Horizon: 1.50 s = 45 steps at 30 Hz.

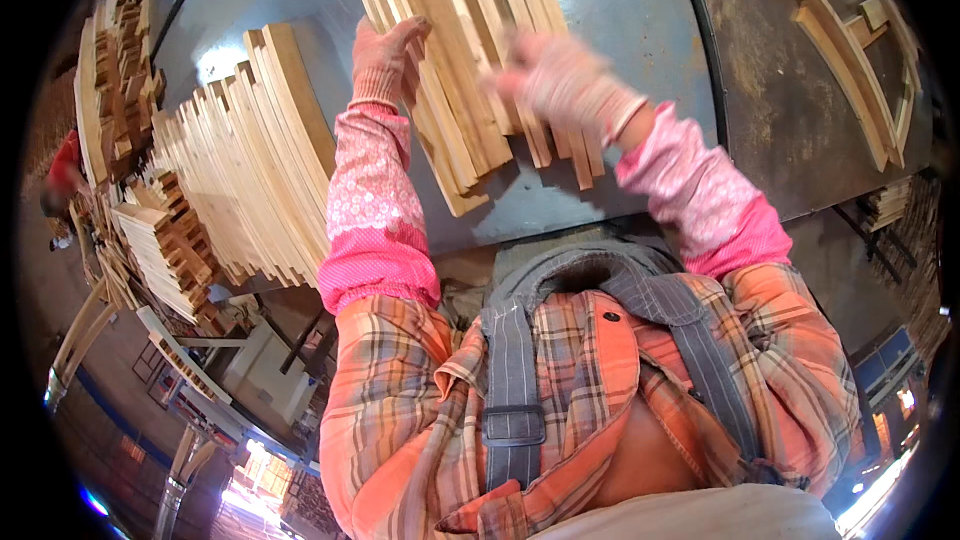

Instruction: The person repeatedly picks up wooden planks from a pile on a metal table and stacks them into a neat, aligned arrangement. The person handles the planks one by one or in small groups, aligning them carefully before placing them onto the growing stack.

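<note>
Several pale wooden slats (450, 105) lie side by side on the grey metal tabletop (540, 202) in front of me, their near ends uneven. At their left edge is my left hand (385, 52) in a pinkish knit glove, its thumb and fingers curled against the outermost slat. Over the right-hand slats, my right hand (565, 80), gloved alike, is smeared by motion. Whether its fingers hold anything does not show. Pink patterned sleeve covers run over both forearms.
To the left, a long row of stacked slats (240, 165) stands beside shorter wood blocks (165, 250). On the right, a brown metal surface (760, 70) bears curved wooden pieces (850, 70). A person in red (66, 165) is at the far left.
</note>
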### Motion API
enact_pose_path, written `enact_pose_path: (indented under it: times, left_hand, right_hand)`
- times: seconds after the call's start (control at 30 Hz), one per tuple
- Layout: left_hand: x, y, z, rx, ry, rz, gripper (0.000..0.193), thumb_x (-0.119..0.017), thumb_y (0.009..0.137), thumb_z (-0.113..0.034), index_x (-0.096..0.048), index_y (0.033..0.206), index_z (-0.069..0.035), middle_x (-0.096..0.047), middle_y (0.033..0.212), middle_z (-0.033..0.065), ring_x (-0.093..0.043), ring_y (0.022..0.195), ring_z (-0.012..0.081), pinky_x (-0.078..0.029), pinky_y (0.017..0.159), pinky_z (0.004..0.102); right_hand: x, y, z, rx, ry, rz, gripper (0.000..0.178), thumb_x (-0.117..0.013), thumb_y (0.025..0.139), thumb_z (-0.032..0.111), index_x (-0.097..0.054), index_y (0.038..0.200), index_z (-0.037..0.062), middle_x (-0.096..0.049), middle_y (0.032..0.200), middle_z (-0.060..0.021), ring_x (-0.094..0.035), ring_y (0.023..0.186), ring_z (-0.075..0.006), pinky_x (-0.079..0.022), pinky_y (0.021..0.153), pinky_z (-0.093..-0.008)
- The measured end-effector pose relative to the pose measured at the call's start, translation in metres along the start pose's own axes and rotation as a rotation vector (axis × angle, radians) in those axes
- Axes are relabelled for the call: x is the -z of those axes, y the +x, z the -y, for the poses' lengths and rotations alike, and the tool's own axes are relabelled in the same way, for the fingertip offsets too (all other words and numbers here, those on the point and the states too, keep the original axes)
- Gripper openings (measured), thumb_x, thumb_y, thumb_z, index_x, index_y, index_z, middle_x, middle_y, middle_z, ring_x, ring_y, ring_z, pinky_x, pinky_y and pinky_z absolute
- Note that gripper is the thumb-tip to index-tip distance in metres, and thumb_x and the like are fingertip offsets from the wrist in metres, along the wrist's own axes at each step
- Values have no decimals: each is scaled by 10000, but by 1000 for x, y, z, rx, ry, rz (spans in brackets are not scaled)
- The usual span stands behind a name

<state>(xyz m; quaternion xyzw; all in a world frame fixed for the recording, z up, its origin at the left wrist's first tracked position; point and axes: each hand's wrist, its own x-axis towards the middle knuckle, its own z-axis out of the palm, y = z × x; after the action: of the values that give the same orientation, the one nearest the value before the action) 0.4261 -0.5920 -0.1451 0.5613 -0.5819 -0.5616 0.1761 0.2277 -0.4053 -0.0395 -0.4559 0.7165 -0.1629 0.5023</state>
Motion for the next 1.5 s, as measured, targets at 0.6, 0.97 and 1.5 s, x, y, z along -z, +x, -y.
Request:
enact_pose_path:
  times: [0.6,0.97,1.5]
  left_hand:
    - [-45,-29,-56,209,-185,-82,792,-846,806,-154,-434,1455,36,-625,1287,198,-667,1081,288,-555,922,370]
    - [3,-41,-9,210,684,-301,1170,-835,786,-339,-99,1623,14,-383,1585,295,-461,1431,415,-410,1195,456]
    - [105,-144,45,67,1256,-350,905,-834,816,-394,-429,1524,-2,-472,1511,193,-432,1411,398,-366,1155,561]
  right_hand:
    - [-5,-67,-46,-14,932,-36,644,-669,780,50,-511,1393,-68,-661,1068,-126,-666,924,-173,-586,838,-322]
    - [19,-93,-12,96,1302,255,774,-660,652,93,-488,1388,-73,-623,1202,-153,-655,1060,-262,-562,928,-417]
    - [28,-130,-116,-61,1348,-104,671,-565,748,39,-491,1402,-92,-578,1244,-158,-632,1100,-255,-558,985,-388]
